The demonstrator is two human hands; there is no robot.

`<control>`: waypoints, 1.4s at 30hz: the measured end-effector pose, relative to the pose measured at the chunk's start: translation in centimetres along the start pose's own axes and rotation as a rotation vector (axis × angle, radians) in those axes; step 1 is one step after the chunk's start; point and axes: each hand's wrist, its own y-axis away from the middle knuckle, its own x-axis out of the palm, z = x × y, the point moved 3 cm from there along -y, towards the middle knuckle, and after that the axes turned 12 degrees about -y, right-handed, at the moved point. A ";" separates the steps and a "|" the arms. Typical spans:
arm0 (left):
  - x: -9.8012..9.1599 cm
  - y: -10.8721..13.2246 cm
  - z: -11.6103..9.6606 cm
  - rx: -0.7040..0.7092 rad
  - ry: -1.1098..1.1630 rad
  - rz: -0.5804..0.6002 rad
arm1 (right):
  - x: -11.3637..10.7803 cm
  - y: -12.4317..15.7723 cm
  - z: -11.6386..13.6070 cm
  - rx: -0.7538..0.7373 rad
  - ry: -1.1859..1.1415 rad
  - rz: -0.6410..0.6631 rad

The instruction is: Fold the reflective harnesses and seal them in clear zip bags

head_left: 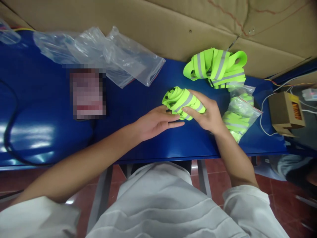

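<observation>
A folded bundle of neon-green straps with grey reflective stripes (178, 100) lies on the blue table (49, 125). My right hand (206, 114) is cupped over the bundle's right side, gripping it. My left hand (155, 123) lies flat on the table, its fingertips touching the bundle's lower left edge. A looser heap of the same green reflective straps (218, 67) lies behind the bundle, towards the back of the table.
Empty clear plastic bags (104, 53) lie at the back left. A clear bag filled with green straps (239, 114) sits right of my right hand. A small cardboard box (286, 114) with white cables stands at far right. A black cable (10, 132) loops at left. Cardboard (160, 26) lines the back.
</observation>
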 end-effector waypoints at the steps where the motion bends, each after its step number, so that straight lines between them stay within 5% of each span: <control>1: 0.0 0.1 -0.2 0.019 0.003 -0.019 | 0.3 0.0 0.2 -0.052 0.055 0.021; 5: 0.5 0.5 -1.1 0.156 -0.019 -0.113 | 2.1 0.5 0.5 -0.182 0.205 0.136; 9: 1.3 1.2 -1.7 0.297 -0.004 -0.146 | 4.4 1.1 0.4 -0.249 0.320 0.074; 12: 1.1 1.2 -1.9 0.317 -0.013 -0.203 | 5.8 1.4 0.7 -0.290 0.369 0.061; 16: 0.0 0.7 -1.9 0.301 -0.074 -0.255 | 5.2 1.1 1.0 -0.224 0.203 0.219; 21: 0.5 0.6 -1.7 0.314 -0.126 -0.177 | 2.4 0.3 0.3 -0.128 0.054 -0.116; 26: 0.8 0.9 -1.6 0.355 -0.197 -0.191 | 3.9 0.1 -0.7 0.016 -0.089 -0.041; 34: 0.3 0.9 -2.2 0.570 -0.691 -0.283 | 4.3 0.7 -2.1 0.142 -0.473 -0.188; 37: -0.4 0.8 -3.7 0.690 -0.860 -0.298 | 3.8 0.5 -2.5 0.252 -0.550 -0.291; 40: -1.6 0.4 -6.4 0.629 -1.058 -0.152 | 2.9 -0.1 -3.0 0.278 -0.642 -0.440; 42: -3.2 -0.1 -8.6 0.522 -1.270 -0.321 | 2.1 -0.5 -3.5 0.258 -0.708 -0.560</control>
